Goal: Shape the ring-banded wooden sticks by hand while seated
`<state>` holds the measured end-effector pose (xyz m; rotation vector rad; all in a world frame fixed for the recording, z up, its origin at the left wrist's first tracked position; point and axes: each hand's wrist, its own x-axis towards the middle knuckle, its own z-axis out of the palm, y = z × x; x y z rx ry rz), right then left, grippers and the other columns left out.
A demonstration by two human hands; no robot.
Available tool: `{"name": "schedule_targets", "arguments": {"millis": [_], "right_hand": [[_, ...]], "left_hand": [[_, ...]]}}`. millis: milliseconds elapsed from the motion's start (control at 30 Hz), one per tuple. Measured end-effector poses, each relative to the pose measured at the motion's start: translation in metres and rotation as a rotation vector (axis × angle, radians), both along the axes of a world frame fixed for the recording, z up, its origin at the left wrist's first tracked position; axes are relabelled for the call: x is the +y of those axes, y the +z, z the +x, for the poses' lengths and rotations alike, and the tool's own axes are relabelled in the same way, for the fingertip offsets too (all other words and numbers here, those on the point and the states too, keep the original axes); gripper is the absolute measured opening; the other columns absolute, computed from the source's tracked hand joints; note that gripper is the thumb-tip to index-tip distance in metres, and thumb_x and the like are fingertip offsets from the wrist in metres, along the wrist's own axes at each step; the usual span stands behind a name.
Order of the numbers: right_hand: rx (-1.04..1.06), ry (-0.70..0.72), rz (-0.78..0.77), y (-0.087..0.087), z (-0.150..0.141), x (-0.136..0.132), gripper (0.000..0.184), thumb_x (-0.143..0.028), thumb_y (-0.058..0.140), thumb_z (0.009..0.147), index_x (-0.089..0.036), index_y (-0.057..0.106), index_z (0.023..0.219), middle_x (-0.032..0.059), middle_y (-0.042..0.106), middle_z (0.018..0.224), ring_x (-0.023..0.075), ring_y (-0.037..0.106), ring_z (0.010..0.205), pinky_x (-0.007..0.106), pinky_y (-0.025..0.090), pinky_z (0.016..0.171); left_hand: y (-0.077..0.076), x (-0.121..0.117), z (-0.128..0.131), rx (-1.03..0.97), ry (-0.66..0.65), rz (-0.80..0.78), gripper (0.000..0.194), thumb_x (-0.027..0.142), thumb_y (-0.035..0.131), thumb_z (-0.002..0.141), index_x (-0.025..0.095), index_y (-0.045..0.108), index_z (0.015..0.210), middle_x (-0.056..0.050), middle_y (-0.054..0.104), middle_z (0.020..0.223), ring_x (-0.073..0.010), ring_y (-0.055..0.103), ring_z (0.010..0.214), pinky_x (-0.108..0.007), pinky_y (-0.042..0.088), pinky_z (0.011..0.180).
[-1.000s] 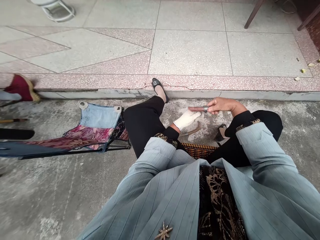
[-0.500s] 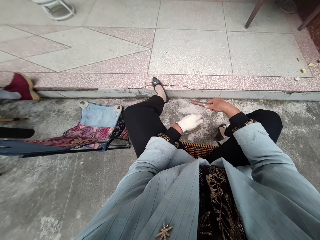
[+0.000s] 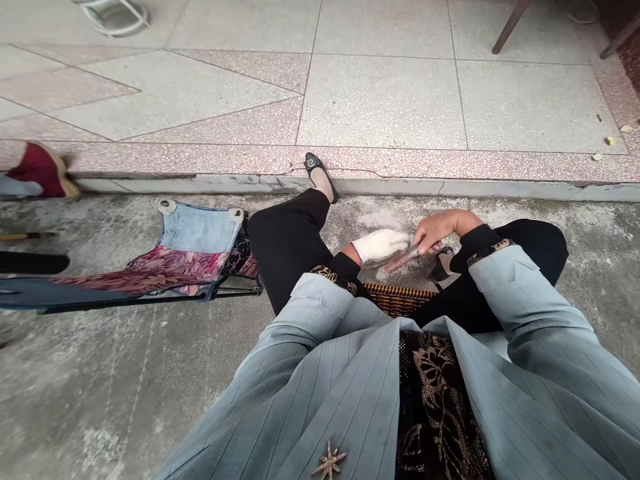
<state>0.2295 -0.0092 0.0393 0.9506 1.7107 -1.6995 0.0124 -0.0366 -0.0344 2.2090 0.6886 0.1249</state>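
My left hand (image 3: 383,245), in a white knit glove, is closed between my knees. A thin brownish piece (image 3: 373,265) shows under it, too little of it visible to name. Bare and curled, my right hand (image 3: 440,230) grips a knife-like tool (image 3: 399,260) with a dull reddish-brown blade and a grey binding near the grip. Its blade slants down to the left, just below the gloved fingertips and blurred by motion. Whether it touches the brownish piece I cannot tell. Below both hands is the edge of a woven black-and-orange wicker piece (image 3: 397,300).
To my left stands a low folding fabric chair (image 3: 175,267). Beyond my feet runs a raised tiled step (image 3: 380,120). Another person's red shoe (image 3: 40,170) is at the far left. A chair leg (image 3: 510,27) and a white stool base (image 3: 115,17) stand on the tiles.
My right hand has moved down and left, bringing the tool from above the gloved hand to just beneath its fingertips. My left hand stays nearly in place.
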Motion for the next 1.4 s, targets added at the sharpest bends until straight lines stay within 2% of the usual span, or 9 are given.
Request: {"name": "schedule_targets", "arguments": {"millis": [133, 233, 500, 667, 800, 933, 1067, 1200, 1400], "right_hand": [[0.352, -0.574, 0.229, 0.01, 0.016, 0.009, 0.041, -0.055, 0.072, 0.079, -0.016, 0.071, 0.094, -0.0004, 0.063, 0.07, 0.0088, 0.05, 0.058, 0.024, 0.041, 0.058], [0.284, -0.876, 0.43, 0.006, 0.016, 0.013, 0.036, -0.053, 0.064, 0.088, -0.017, 0.068, 0.09, 0.0033, 0.063, 0.072, 0.0108, 0.05, 0.059, 0.026, 0.042, 0.058], [-0.45, -0.367, 0.85, -0.011, 0.001, 0.017, 0.039, -0.044, 0.06, 0.091, -0.014, 0.069, 0.114, 0.0176, 0.068, 0.112, 0.0293, 0.063, 0.097, 0.042, 0.048, 0.081], [-0.613, -0.015, 0.715, -0.017, -0.02, 0.002, 0.034, -0.038, 0.066, 0.089, -0.009, 0.072, 0.106, 0.0197, 0.069, 0.1, 0.0314, 0.066, 0.09, 0.041, 0.05, 0.075], [-0.436, 0.128, 0.412, -0.014, -0.018, -0.002, 0.034, -0.04, 0.073, 0.082, -0.011, 0.075, 0.1, 0.0092, 0.068, 0.074, 0.0213, 0.063, 0.071, 0.034, 0.045, 0.069], [0.036, -0.023, 0.045, 0.004, 0.004, 0.004, 0.049, -0.05, 0.078, 0.074, -0.017, 0.074, 0.109, 0.0001, 0.065, 0.07, 0.0109, 0.053, 0.059, 0.027, 0.042, 0.063], [0.378, -0.49, 0.215, 0.02, 0.019, 0.008, 0.035, -0.048, 0.072, 0.08, -0.016, 0.072, 0.096, -0.0021, 0.061, 0.069, 0.0079, 0.048, 0.058, 0.023, 0.04, 0.059], [0.286, -0.764, 0.376, 0.017, 0.017, 0.009, 0.023, -0.038, 0.068, 0.085, -0.015, 0.07, 0.088, -0.002, 0.057, 0.064, 0.0071, 0.044, 0.054, 0.021, 0.035, 0.051], [-0.046, -0.671, 0.57, 0.004, 0.008, 0.015, 0.026, -0.036, 0.065, 0.088, -0.015, 0.073, 0.099, 0.0028, 0.065, 0.072, 0.0111, 0.053, 0.059, 0.026, 0.043, 0.061]], "left_hand": [[0.007, 0.004, -0.001, -0.051, 0.277, -0.042, 0.04, 0.043, 0.036, 0.102, 0.015, 0.065, 0.102, -0.006, 0.069, 0.089, -0.0181, 0.062, 0.079, -0.029, 0.045, 0.075], [0.008, 0.003, 0.001, 0.033, 0.24, 0.016, 0.037, 0.042, 0.037, 0.102, 0.017, 0.064, 0.103, -0.005, 0.069, 0.091, -0.0194, 0.063, 0.085, -0.029, 0.044, 0.079], [0.003, -0.009, 0.01, 0.171, 0.176, 0.103, 0.032, 0.04, 0.04, 0.1, 0.019, 0.064, 0.105, -0.009, 0.069, 0.097, -0.0224, 0.064, 0.096, -0.03, 0.043, 0.086], [0.004, -0.008, 0.006, 0.154, 0.14, 0.072, 0.033, 0.042, 0.042, 0.098, 0.02, 0.065, 0.107, -0.008, 0.07, 0.097, -0.0226, 0.063, 0.097, -0.03, 0.044, 0.087], [0.008, 0.002, -0.001, 0.105, 0.129, 0.025, 0.035, 0.039, 0.039, 0.099, 0.019, 0.065, 0.11, -0.006, 0.071, 0.102, -0.0214, 0.063, 0.094, -0.03, 0.045, 0.085], [0.011, 0.007, -0.004, -0.125, 0.211, -0.123, 0.036, 0.041, 0.043, 0.097, 0.015, 0.067, 0.1, -0.007, 0.071, 0.097, -0.0189, 0.061, 0.087, -0.03, 0.046, 0.083], [0.012, 0.006, -0.003, -0.223, 0.349, -0.163, 0.046, 0.048, 0.034, 0.1, 0.013, 0.065, 0.101, -0.004, 0.066, 0.081, -0.0146, 0.055, 0.069, -0.028, 0.045, 0.069], [0.011, 0.003, 0.0, -0.205, 0.34, -0.115, 0.039, 0.044, 0.041, 0.1, 0.014, 0.065, 0.092, -0.002, 0.062, 0.078, -0.0128, 0.053, 0.068, -0.025, 0.043, 0.069], [0.008, 0.001, 0.002, 0.02, 0.245, 0.037, 0.035, 0.038, 0.039, 0.102, 0.016, 0.065, 0.094, -0.004, 0.064, 0.081, -0.0163, 0.058, 0.077, -0.026, 0.042, 0.076]]}}
